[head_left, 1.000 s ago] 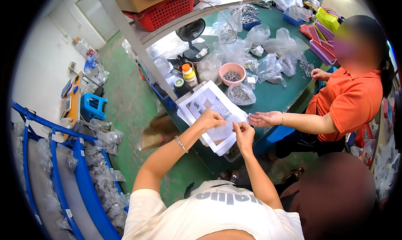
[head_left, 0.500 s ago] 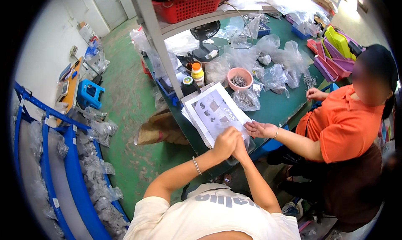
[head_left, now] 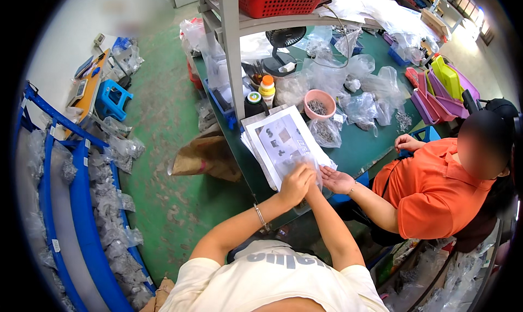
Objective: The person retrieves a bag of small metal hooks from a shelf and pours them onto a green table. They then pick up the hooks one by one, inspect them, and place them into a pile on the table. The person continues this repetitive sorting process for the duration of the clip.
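My left hand (head_left: 297, 184) is closed, its fingers pinching a clear plastic bag (head_left: 309, 160) above the printed sheets. Pressed against it, my right hand (head_left: 312, 189) is closed at the same bag, with its fingers partly hidden. What the bag contains, if anything, cannot be made out. Under the bag lies a stack of printed paper sheets (head_left: 279, 133) showing pictures of small dark parts, at the table's near edge. A co-worker's open hand (head_left: 338, 180), palm up, is just right of my hands, apart from them.
On the green table (head_left: 376, 148) are a pink bowl of small metal parts (head_left: 320, 105), a bag of parts (head_left: 325, 132), an orange-capped bottle (head_left: 267, 89) and a black fan (head_left: 285, 37). A grey shelf post (head_left: 233, 56) rises at left. An orange-shirted person (head_left: 436, 187) is at right.
My view has shifted, so the table appears slightly farther right. My hands stay together at the bag, above the sheets. The co-worker's palm is turned up more and stays beside them.
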{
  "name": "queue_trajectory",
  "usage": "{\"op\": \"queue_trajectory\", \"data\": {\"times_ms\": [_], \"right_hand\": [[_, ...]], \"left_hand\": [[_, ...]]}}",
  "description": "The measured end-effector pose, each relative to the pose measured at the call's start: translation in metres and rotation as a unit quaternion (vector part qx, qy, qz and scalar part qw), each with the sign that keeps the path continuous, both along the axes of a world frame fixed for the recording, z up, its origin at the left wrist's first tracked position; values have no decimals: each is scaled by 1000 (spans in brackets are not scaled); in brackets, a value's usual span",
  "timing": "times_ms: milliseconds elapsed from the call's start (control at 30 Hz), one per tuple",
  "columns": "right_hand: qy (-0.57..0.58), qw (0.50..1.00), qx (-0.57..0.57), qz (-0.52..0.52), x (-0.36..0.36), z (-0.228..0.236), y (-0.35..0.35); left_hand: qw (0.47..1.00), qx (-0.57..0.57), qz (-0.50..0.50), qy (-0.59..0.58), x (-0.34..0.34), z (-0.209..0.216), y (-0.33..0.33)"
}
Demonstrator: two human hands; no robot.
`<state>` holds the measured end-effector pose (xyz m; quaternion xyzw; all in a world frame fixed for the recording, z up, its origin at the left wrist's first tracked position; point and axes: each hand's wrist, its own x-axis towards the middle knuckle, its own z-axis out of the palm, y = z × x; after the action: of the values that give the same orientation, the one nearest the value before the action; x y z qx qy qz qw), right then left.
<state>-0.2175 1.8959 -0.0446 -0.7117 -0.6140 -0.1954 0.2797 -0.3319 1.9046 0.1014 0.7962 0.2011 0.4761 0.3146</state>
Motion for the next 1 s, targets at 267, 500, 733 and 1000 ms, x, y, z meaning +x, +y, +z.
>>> {"op": "queue_trajectory", "data": {"times_ms": [267,500,733,1000], "right_hand": [[294,943,-151,39,1,83,0],[320,938,-121,59,-3,165,-35],[796,588,-87,111,-1,243,-116],[863,453,-161,156,-10,283,-153]], "left_hand": [[995,75,58,-2,1,16,32],[997,-69,-6,23,4,24,39],[950,-168,-232,125,-17,45,17],[802,-347,-477,90,-16,116,-11]]}}
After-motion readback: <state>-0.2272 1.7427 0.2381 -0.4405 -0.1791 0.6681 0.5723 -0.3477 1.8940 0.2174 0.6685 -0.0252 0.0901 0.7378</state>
